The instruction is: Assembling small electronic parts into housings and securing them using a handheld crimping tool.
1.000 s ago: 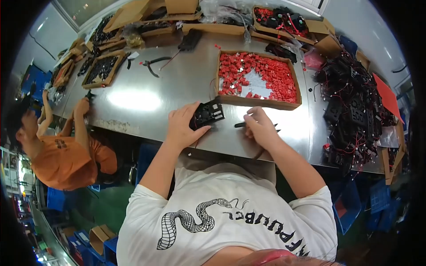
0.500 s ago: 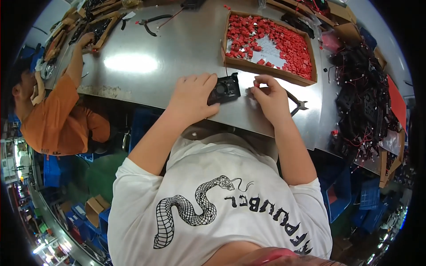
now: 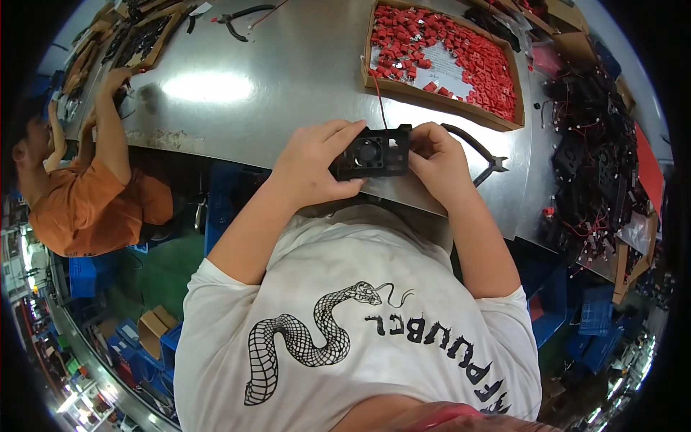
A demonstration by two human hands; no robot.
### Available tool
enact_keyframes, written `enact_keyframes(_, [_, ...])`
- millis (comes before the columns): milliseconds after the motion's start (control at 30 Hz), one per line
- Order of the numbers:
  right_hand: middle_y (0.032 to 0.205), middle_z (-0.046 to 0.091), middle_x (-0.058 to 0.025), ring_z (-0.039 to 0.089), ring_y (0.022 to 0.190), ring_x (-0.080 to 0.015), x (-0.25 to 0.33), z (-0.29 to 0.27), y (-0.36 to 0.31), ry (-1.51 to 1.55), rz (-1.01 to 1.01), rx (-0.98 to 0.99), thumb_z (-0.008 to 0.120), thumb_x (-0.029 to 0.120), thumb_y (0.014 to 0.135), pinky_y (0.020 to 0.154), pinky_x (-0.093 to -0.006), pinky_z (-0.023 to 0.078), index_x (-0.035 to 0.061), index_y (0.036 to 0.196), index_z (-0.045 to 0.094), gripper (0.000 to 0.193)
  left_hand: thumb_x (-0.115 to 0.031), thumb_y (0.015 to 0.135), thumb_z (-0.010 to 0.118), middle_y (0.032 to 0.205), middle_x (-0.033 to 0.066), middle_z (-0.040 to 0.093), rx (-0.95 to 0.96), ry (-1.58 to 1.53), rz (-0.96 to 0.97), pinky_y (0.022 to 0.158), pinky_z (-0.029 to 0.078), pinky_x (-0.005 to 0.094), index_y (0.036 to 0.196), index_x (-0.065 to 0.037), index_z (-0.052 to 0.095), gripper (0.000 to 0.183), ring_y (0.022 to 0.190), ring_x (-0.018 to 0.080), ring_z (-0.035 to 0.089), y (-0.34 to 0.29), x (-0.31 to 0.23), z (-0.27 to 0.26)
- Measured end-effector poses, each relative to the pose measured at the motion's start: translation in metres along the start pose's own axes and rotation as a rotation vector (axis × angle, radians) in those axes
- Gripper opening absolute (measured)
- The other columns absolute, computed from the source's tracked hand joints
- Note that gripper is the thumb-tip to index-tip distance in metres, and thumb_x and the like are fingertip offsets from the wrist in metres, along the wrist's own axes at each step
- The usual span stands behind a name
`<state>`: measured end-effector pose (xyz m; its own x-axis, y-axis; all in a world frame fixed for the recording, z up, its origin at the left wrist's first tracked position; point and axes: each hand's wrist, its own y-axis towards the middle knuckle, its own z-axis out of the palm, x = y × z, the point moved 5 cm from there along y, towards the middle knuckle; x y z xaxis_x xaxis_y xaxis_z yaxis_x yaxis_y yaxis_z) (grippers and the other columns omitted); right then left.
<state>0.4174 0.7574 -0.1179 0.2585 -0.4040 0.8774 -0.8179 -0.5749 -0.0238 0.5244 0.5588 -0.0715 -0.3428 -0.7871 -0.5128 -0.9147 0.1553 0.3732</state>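
My left hand [image 3: 309,160] is closed around the left end of a black plastic housing [image 3: 395,160], thumb at its near edge and fingers along the far one. A small round fan [image 3: 368,153] is set in the housing's upper face. From its far side a thin red wire [image 3: 380,104] runs away toward the carton. At the right end, my right hand [image 3: 440,162] has its fingers curled and pinched against the housing. What those fingertips hold is hidden. Black-handled cutting pliers [image 3: 494,164] lie on the metal table [image 3: 288,79] just right of my right hand.
Beyond my hands stands a shallow carton [image 3: 450,106] of small red parts [image 3: 493,93]. Black housings with red wires [image 3: 586,158] are heaped at the right. Another pair of pliers [image 3: 234,29] lies far left. A co-worker in orange [image 3: 79,198] sits at the left.
My left hand has lifted and turned the housing slightly to the right. My right hand, earlier apart with a small red part at its fingertips, now meets the housing's right end.
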Motion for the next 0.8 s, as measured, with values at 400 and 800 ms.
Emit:
enact_keyframes(400, [0.094,0.066,-0.0062,0.06,0.084,-0.0105,0.007,0.007,-0.005,-0.186,-0.204,-0.223,0.075,-0.008,0.081,0.074,-0.0257,0.054,0.0073,0.094,0.039,0.041,-0.05,0.073,0.084,0.126,0.0151,0.064,0.09,-0.055,-0.082,0.096,0.048,0.0453,0.139,-0.005,0.058,0.084,0.111,0.0358,0.061,0.005,0.0,0.001])
enact_keyframes(800, [0.078,0.06,-0.009,0.063,0.077,-0.0205,0.027,0.008,-0.002,-0.378,0.071,-0.084,0.074,-0.002,0.079,0.073,-0.0322,0.052,0.0043,0.099,0.05,0.031,-0.053,0.079,0.077,0.123,0.0077,0.065,0.203,0.121,-0.066,0.097,0.043,0.043,0.14,-0.015,0.059,0.075,0.109,0.0306,0.06,0.007,0.01,-0.004])
